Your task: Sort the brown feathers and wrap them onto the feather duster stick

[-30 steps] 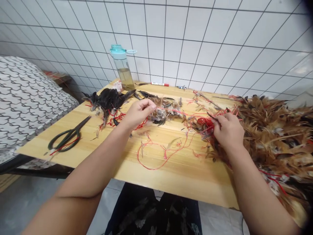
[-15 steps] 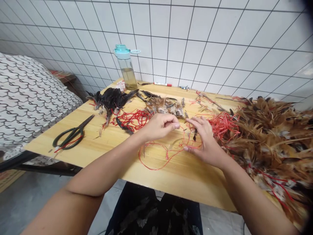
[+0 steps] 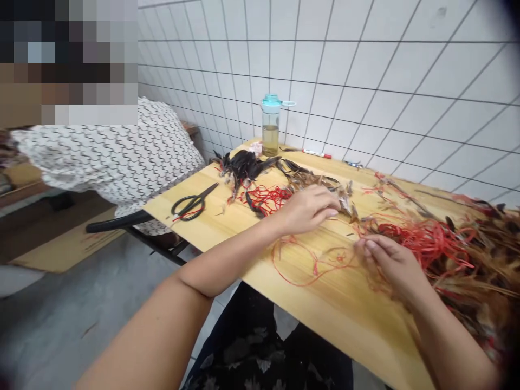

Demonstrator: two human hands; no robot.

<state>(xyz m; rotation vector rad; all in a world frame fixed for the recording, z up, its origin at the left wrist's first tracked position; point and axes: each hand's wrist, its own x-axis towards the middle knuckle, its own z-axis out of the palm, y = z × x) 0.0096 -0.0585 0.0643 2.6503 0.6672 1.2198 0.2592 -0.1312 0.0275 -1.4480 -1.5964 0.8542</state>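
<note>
My left hand [image 3: 309,208] rests on the wooden table [image 3: 325,309], its fingers curled together at the edge of a small heap of brown feathers [image 3: 325,183]. What they pinch is hidden. My right hand [image 3: 392,262] lies nearer the front, fingertips pinched on a thin red thread [image 3: 303,277] that loops across the bare wood. Just right of that hand a thick tangle of red thread [image 3: 430,241] lies against a big pile of brown feathers [image 3: 483,260].
Black scissors [image 3: 190,205] lie at the table's left end. Beside them are black feathers [image 3: 244,164] and another red thread tangle [image 3: 266,196]. A teal-capped bottle [image 3: 271,125] and a red pen [image 3: 317,154] stand by the tiled wall. A person in a patterned garment [image 3: 117,151] sits at left.
The view has swung left, showing the person beside the table. My hands have moved apart: the left up to the small feather heap, the right back toward the front.
</note>
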